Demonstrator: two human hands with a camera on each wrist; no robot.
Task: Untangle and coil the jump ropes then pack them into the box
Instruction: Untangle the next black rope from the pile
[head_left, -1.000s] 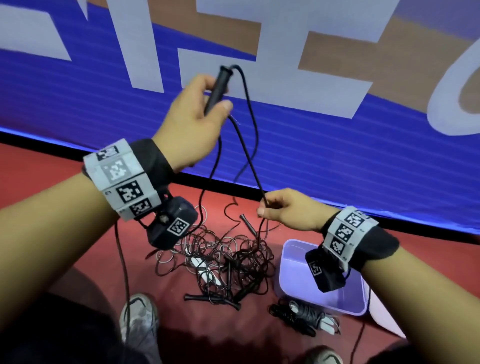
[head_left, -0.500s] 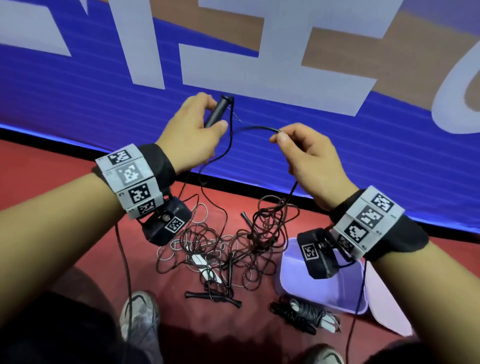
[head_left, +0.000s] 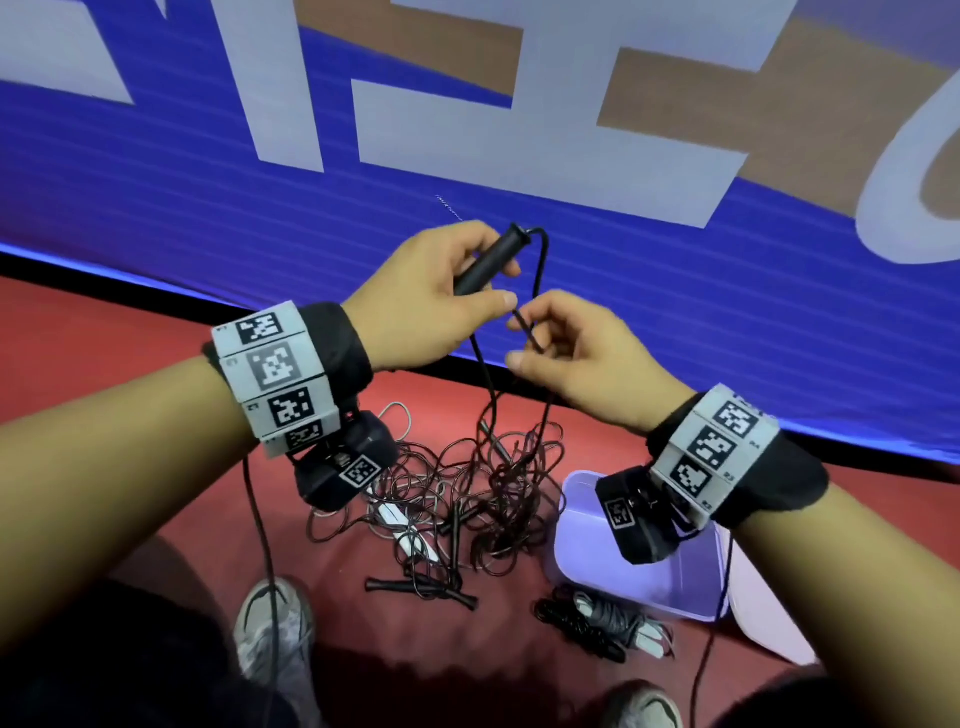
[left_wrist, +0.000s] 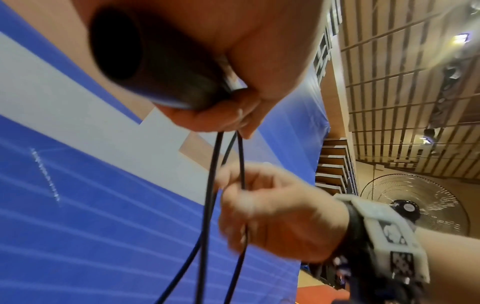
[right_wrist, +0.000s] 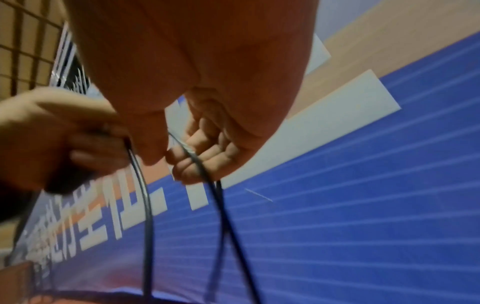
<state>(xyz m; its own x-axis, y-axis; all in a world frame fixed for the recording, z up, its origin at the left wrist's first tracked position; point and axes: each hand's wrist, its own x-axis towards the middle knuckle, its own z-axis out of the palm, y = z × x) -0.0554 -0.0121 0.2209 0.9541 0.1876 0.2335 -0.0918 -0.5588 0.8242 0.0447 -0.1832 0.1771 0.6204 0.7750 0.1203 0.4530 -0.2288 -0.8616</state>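
My left hand (head_left: 441, 301) grips a black jump rope handle (head_left: 488, 262) held up in front of me, with a loop of its cord pinned against it. Its black cord (head_left: 540, 260) arcs from the handle top and drops between both hands. My right hand (head_left: 566, 353), just right of the left, pinches that cord (head_left: 527, 335) between thumb and fingers. In the left wrist view the handle (left_wrist: 145, 67) fills the top and several strands (left_wrist: 213, 185) hang below. Strands trail down to a tangled pile of ropes (head_left: 467, 493) on the red floor. The lilac box (head_left: 582, 566) sits right of the pile.
A coiled rope bundle (head_left: 597, 621) lies on the floor in front of the box. Loose black handles (head_left: 415, 590) rest at the pile's near edge. My shoes (head_left: 272, 623) stand close by. A blue banner wall (head_left: 208, 208) rises behind. A fan (left_wrist: 413, 205) stands far right.
My right hand rose from low by the pile, drew cord up, and came in beside the left hand. The left hand with the handle lowered slightly.
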